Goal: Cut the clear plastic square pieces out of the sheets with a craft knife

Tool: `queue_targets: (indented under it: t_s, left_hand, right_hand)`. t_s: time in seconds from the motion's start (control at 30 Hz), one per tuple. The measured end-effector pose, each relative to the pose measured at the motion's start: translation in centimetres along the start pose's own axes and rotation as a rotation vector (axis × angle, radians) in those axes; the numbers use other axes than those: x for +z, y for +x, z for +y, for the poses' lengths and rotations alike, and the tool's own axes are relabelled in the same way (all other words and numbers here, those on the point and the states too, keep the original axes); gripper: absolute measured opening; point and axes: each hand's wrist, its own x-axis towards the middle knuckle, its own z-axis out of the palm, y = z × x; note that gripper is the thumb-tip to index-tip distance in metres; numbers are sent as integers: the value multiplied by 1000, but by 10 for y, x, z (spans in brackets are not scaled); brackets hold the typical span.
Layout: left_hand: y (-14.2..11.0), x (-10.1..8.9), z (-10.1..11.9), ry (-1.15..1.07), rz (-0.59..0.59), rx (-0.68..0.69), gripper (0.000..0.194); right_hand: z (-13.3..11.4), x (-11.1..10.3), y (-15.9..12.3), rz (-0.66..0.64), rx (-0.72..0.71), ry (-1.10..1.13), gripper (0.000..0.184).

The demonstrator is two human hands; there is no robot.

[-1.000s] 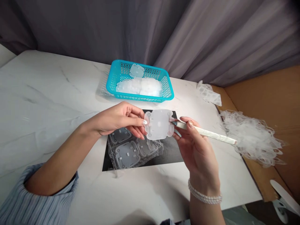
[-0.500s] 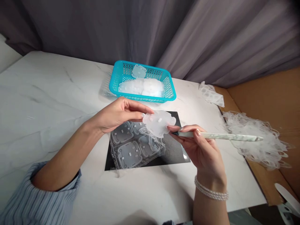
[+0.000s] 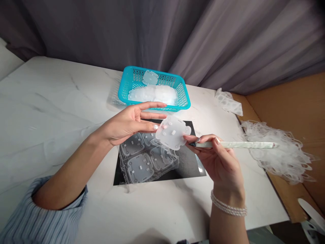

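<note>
My left hand (image 3: 129,123) hovers above the black mat (image 3: 188,162), pinching a translucent white square silicone piece (image 3: 172,133) between thumb and a finger while the other fingers stretch out. My right hand (image 3: 215,159) grips a long white knife-like tool (image 3: 238,145), its dark tip touching the piece's right edge. Under the piece, a translucent moulded sheet of several similar pieces (image 3: 144,159) lies on the mat.
A turquoise basket (image 3: 182,98) with several cut pieces stands behind the mat. A pile of white trimmed scrap (image 3: 279,152) lies at the right on brown cardboard (image 3: 299,105). Another scrap (image 3: 228,101) sits near the curtain. The marble table (image 3: 50,101) stretches left.
The piece was tilted from upright to lying flatter. My left hand's fingers have spread out. The tool swung to point more to the right.
</note>
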Motion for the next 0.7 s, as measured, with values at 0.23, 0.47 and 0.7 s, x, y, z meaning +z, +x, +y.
queue_targets:
  t_s: [0.23, 0.47, 0.7]
  left_hand:
    - [0, -1, 0, 9, 5, -9, 59]
    - [2, 1, -1, -8, 3, -44, 55]
    - [6, 1, -1, -20, 119, -117, 47]
  right_hand:
    - [1, -1, -1, 9, 3, 1, 32]
    - [-1, 3, 0, 29, 32, -11, 30]
    - [-2, 3, 1, 42, 4, 11, 29]
